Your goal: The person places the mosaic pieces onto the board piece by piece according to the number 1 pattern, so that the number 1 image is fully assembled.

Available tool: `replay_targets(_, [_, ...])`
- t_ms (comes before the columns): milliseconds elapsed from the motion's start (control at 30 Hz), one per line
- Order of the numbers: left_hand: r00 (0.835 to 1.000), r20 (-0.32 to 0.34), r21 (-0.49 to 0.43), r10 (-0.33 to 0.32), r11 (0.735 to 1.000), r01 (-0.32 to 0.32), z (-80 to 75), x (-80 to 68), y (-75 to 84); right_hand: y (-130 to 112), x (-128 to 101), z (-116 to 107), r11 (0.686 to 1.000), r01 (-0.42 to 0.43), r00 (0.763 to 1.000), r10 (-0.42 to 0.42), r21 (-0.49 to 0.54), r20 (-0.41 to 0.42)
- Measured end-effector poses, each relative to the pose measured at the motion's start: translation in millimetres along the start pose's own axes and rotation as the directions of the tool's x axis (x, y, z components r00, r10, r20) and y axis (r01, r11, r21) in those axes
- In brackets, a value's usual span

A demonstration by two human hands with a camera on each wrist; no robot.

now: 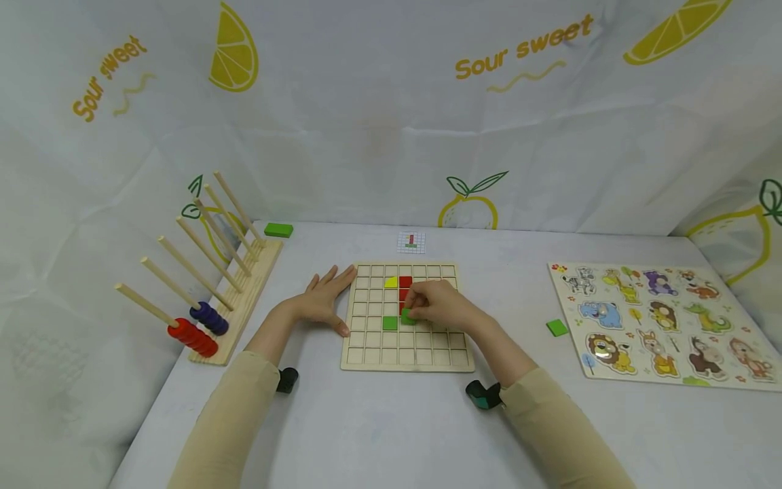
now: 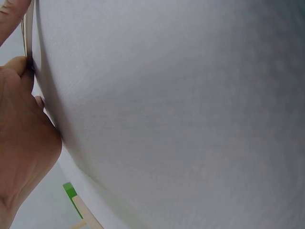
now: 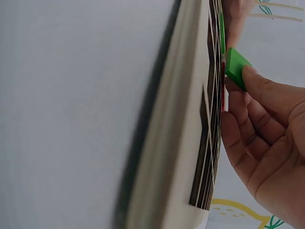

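Note:
A wooden grid board lies in the middle of the table. A yellow tile, red tiles and a green tile sit in its cells. My right hand is over the board and pinches another green tile just right of the seated green one, below the red ones. The right wrist view shows that green tile tilted between fingertip and thumb, close against the board. My left hand lies flat on the table, fingers straight, touching the board's left edge.
A small pattern card lies behind the board. Loose green tiles lie at the back left and to the right. A wooden rod rack with red rings and blue rings stands left. An animal puzzle lies right.

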State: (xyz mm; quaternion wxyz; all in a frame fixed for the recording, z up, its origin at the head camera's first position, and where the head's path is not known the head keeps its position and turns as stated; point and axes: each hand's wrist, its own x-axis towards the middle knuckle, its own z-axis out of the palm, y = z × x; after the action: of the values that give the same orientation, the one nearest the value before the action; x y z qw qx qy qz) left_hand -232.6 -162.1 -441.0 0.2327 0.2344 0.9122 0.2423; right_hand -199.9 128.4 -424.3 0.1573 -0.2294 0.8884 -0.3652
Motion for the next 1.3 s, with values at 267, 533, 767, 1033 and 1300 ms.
replay_targets(267, [1.000, 0.000, 0.001, 0.004, 1.000, -0.004, 0.4, 0.2, -1.8, -5.0, -0.2, 3.8, 0.999, 0.008, 1.000, -0.007, -0.033, 0.009])
replay_targets(533, [1.000, 0.000, 0.014, -0.004, 1.000, 0.004, 0.4, 1.0, -2.3, -7.1, -0.8, 4.8, 0.999, 0.009, 1.000, -0.008, -0.044, 0.020])
replay_targets(767, [1.000, -0.002, 0.012, -0.006, 1.000, 0.006, -0.1, -0.3, 0.2, -8.1, -1.4, 5.7, 0.998, 0.011, 1.000, -0.010, -0.069, 0.014])
replay_targets(1033, [1.000, -0.005, 0.012, -0.004, 1.000, 0.004, 0.3, -0.6, 0.3, -5.6, -0.7, 7.0, 0.996, -0.009, 1.000, 0.011, -0.087, 0.023])
replay_targets(1300, [1.000, -0.006, 0.014, -0.005, 1.000, 0.005, 0.6, -0.2, -0.5, -6.4, -0.9, 7.6, 0.996, -0.008, 1.000, 0.010, -0.091, 0.022])
